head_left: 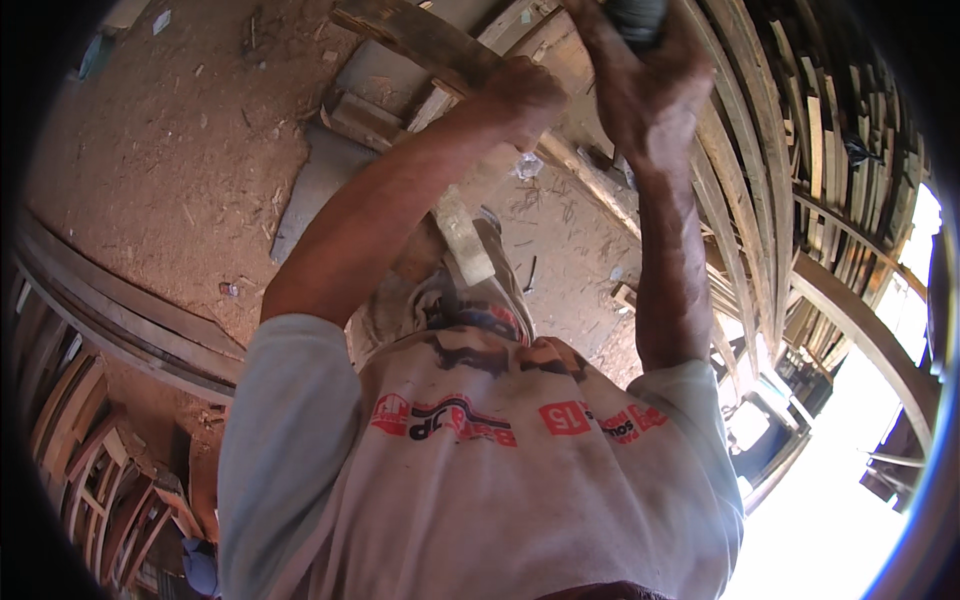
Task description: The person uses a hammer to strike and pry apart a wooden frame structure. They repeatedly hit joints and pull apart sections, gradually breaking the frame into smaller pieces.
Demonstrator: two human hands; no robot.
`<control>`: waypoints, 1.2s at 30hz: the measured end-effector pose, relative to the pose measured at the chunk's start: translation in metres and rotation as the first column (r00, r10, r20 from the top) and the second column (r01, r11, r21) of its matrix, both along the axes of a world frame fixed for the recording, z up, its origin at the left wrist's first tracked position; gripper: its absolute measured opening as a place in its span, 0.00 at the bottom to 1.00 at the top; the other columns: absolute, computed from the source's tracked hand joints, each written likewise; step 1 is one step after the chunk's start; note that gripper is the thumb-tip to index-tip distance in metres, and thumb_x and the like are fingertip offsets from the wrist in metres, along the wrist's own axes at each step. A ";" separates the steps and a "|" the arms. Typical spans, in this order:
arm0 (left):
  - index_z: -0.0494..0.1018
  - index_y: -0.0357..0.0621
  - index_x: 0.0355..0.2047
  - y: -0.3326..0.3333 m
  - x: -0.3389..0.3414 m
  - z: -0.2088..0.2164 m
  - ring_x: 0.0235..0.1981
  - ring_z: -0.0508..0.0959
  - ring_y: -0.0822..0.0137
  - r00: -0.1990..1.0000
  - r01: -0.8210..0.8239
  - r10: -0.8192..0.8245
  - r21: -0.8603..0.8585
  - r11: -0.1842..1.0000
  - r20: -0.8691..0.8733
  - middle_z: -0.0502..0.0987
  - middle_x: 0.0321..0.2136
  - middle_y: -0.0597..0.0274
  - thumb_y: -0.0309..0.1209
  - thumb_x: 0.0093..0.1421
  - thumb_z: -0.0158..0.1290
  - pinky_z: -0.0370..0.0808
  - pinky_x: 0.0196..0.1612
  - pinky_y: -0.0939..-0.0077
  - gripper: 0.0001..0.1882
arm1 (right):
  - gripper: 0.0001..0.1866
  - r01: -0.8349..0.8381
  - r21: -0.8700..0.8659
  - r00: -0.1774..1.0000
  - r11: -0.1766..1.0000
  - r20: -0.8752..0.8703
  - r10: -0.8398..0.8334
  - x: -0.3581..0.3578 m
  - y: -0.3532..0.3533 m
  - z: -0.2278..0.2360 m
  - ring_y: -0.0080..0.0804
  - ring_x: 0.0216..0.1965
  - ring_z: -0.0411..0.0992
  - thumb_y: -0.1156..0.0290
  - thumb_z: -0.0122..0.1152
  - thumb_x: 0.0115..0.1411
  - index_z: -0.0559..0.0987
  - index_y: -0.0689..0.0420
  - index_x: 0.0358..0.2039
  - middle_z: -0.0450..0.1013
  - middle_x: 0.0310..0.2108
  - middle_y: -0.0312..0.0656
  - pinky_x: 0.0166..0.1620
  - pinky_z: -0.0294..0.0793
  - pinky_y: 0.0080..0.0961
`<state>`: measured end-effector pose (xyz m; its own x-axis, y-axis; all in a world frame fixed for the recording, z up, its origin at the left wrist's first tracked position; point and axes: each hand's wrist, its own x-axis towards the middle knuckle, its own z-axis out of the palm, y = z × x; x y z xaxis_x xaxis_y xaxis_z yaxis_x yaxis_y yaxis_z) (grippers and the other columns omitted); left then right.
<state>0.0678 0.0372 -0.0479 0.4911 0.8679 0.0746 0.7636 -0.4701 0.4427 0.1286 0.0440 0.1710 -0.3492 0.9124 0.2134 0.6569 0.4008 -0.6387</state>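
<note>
My left hand (522,100) is closed at the near end of a dark wooden beam (425,42), its fingers curled around the wood. The beam slants away to the upper left. My right hand (655,95) is raised to the right of it and gripped around a dark, rounded object (637,18) at the upper edge. Only part of that object shows, so its kind cannot be told. Under my left forearm, a pale wooden piece (465,245) points toward my body. A long, light wooden bar (590,180) runs diagonally below and between my hands.
Long curved planks (745,150) and many thin strips (850,150) stand stacked at the right. More boards (120,300) and wooden frames (95,490) lie at the left. A grey sheet (315,185) rests on the dusty brown floor (180,150), among scattered wood chips.
</note>
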 end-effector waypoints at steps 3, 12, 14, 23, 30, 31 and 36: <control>0.81 0.49 0.36 -0.013 -0.005 0.018 0.43 0.84 0.58 0.999 0.037 -0.037 0.017 0.999 0.001 0.84 0.35 0.59 0.35 0.36 0.74 0.79 0.47 0.62 0.24 | 0.16 -0.092 0.050 0.940 0.994 -0.326 0.104 0.054 -0.009 -0.008 0.18 0.20 0.74 0.59 0.74 0.60 0.80 0.58 0.30 0.75 0.19 0.34 0.24 0.75 0.18; 0.76 0.49 0.49 -0.020 -0.025 0.028 0.48 0.81 0.57 0.983 0.107 -0.100 -0.042 0.993 0.155 0.82 0.40 0.58 0.39 0.41 0.74 0.77 0.52 0.58 0.32 | 0.15 -0.383 0.032 0.853 0.923 0.395 0.340 0.043 0.007 0.007 0.26 0.21 0.73 0.60 0.65 0.65 0.78 0.61 0.39 0.72 0.20 0.36 0.25 0.73 0.26; 0.76 0.49 0.51 -0.015 -0.033 0.025 0.49 0.80 0.56 0.988 0.100 -0.096 -0.026 0.995 0.118 0.82 0.41 0.57 0.42 0.40 0.74 0.76 0.54 0.58 0.36 | 0.12 -0.381 0.119 0.924 0.917 0.057 0.377 0.078 0.009 0.017 0.19 0.17 0.67 0.63 0.62 0.66 0.78 0.61 0.37 0.68 0.17 0.33 0.20 0.68 0.22; 0.74 0.51 0.58 -0.002 -0.024 0.079 0.49 0.81 0.54 0.968 0.229 -0.244 -0.182 0.956 -0.059 0.80 0.50 0.55 0.43 0.42 0.75 0.78 0.53 0.57 0.41 | 0.10 -0.179 0.110 0.940 0.978 -0.274 0.203 0.131 -0.017 0.068 0.28 0.20 0.72 0.63 0.58 0.68 0.74 0.57 0.37 0.72 0.21 0.36 0.23 0.73 0.28; 0.73 0.47 0.59 0.004 -0.021 0.043 0.57 0.75 0.51 0.992 0.097 -0.106 -0.115 0.989 -0.073 0.77 0.55 0.50 0.53 0.41 0.74 0.70 0.63 0.54 0.46 | 0.09 -0.174 -0.212 0.701 0.962 -0.713 -0.030 0.112 0.015 0.068 0.22 0.13 0.62 0.70 0.61 0.60 0.68 0.53 0.30 0.63 0.14 0.34 0.15 0.64 0.21; 0.73 0.47 0.59 -0.002 -0.026 0.056 0.58 0.75 0.51 0.993 0.053 -0.069 -0.164 0.985 -0.091 0.76 0.56 0.50 0.53 0.41 0.74 0.69 0.63 0.54 0.46 | 0.09 -0.184 -0.176 0.688 0.967 -0.725 -0.001 0.124 0.005 0.068 0.22 0.13 0.63 0.69 0.61 0.61 0.68 0.54 0.30 0.64 0.14 0.35 0.16 0.65 0.22; 0.74 0.48 0.59 -0.002 -0.020 0.075 0.58 0.76 0.51 0.995 0.026 -0.050 -0.264 0.964 -0.087 0.78 0.55 0.50 0.50 0.38 0.75 0.72 0.62 0.55 0.48 | 0.10 -0.382 -0.077 0.426 0.921 -0.899 0.101 0.188 -0.007 0.046 0.26 0.13 0.65 0.70 0.60 0.61 0.68 0.55 0.27 0.65 0.14 0.38 0.18 0.68 0.28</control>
